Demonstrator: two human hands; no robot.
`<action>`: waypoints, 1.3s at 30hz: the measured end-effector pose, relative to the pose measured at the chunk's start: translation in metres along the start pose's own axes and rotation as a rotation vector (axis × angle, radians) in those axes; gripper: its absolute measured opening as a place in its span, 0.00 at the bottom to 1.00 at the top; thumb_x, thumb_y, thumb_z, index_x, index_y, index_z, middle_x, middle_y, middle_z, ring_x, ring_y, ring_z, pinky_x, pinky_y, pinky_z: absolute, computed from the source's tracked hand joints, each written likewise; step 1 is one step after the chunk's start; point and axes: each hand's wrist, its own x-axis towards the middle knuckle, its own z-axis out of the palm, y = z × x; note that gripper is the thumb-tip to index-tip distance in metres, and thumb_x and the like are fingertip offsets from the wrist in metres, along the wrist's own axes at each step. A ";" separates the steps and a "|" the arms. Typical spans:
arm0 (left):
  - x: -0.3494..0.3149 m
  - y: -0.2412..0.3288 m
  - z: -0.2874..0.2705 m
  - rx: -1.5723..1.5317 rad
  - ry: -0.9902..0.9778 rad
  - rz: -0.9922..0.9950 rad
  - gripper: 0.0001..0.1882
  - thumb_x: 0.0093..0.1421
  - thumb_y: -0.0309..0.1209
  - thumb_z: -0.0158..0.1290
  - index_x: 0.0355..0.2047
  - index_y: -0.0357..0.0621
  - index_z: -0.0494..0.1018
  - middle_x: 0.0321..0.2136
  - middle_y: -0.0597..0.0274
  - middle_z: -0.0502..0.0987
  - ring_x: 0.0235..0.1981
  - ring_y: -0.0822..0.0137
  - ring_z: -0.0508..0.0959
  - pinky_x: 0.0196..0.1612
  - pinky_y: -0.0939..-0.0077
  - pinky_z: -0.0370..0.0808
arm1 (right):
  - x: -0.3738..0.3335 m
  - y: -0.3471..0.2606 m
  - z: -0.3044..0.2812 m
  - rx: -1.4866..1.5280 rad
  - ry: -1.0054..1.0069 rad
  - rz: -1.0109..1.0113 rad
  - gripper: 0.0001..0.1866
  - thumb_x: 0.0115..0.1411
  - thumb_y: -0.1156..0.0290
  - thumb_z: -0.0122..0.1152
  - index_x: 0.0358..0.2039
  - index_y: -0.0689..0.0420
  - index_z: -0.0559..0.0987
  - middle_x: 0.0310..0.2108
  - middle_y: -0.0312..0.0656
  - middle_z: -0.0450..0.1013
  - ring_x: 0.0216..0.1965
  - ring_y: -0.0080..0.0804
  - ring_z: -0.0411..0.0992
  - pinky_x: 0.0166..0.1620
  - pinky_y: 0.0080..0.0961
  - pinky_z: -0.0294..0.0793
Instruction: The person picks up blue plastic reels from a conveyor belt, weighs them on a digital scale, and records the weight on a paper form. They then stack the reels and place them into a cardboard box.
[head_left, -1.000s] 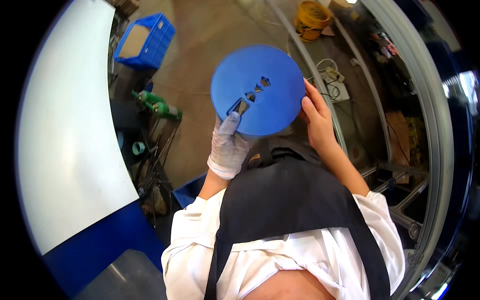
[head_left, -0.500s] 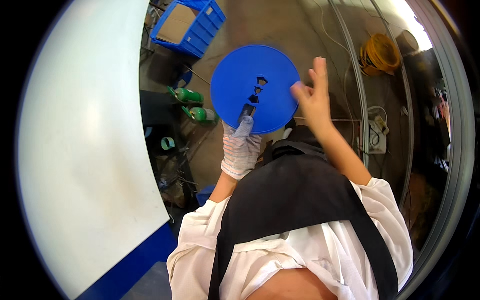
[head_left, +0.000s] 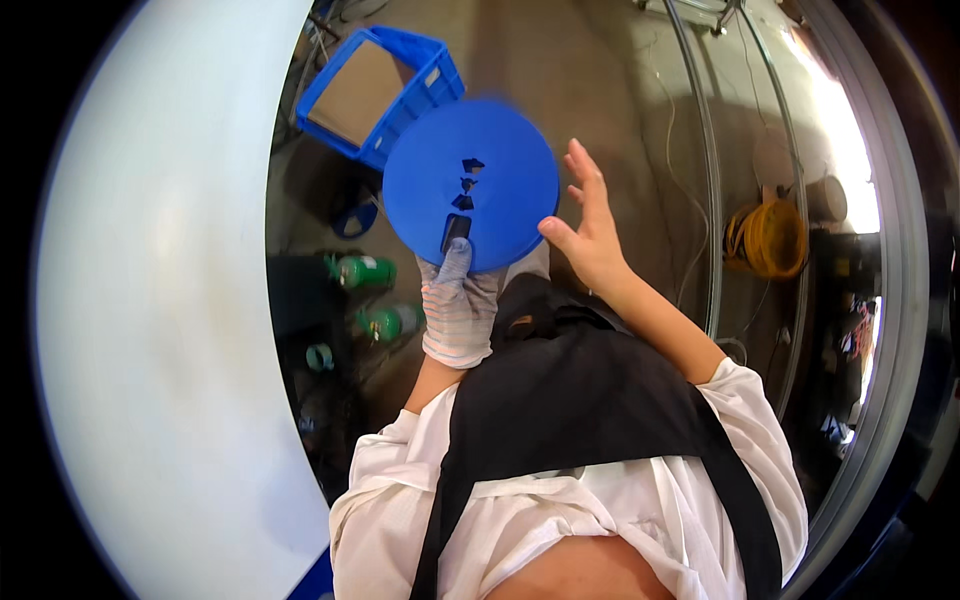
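Observation:
A round blue disc [head_left: 510, 175], like the flange of a reel, is held up in front of my body, with several black-looking cut-outs along its middle. My left hand [head_left: 457, 285], in a pale striped glove, is closed on its lower edge. The thumb presses a small black rectangular piece [head_left: 456, 230] on the disc's face; the other fingers are hidden behind. My right hand [head_left: 592, 235], bare, is just beyond the disc's right edge. Its fingers are stretched and apart, with nothing in them.
A long white surface [head_left: 150, 300] runs along my left. Ahead stands a blue crate [head_left: 440, 80] with cardboard inside. Two green cylinders [head_left: 365, 271] lie left of my glove. At right are metal rails [head_left: 712, 180] and a yellow bucket [head_left: 778, 240].
The view has shifted, and the disc with my left hand now appears farther left. My right hand stays beside the disc, its fingers still stretched. The left grip is unchanged.

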 end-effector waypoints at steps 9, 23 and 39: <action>0.279 -0.034 0.101 0.048 -0.203 -0.189 0.21 0.61 0.21 0.47 0.55 0.44 0.62 0.48 0.58 0.71 0.47 0.67 0.74 0.48 0.73 0.75 | 0.312 0.105 -0.082 0.256 0.360 0.262 0.32 0.55 0.59 0.62 0.58 0.55 0.63 0.54 0.41 0.64 0.50 0.35 0.68 0.53 0.30 0.64; 0.747 0.037 0.117 0.316 0.355 0.079 0.23 0.51 0.23 0.51 0.51 0.42 0.66 0.43 0.57 0.73 0.43 0.59 0.75 0.44 0.67 0.74 | 0.549 0.404 -0.264 0.953 1.165 0.905 0.18 0.63 0.64 0.47 0.52 0.54 0.69 0.46 0.36 0.70 0.41 0.30 0.71 0.39 0.27 0.72; 0.916 -0.003 -0.087 1.387 0.865 -1.191 0.20 0.47 0.35 0.55 0.41 0.40 0.75 0.41 0.44 0.76 0.45 0.47 0.75 0.47 0.61 0.72 | 1.189 0.472 0.001 0.147 -0.378 0.622 0.14 0.62 0.65 0.51 0.47 0.54 0.71 0.42 0.41 0.73 0.39 0.33 0.72 0.42 0.30 0.71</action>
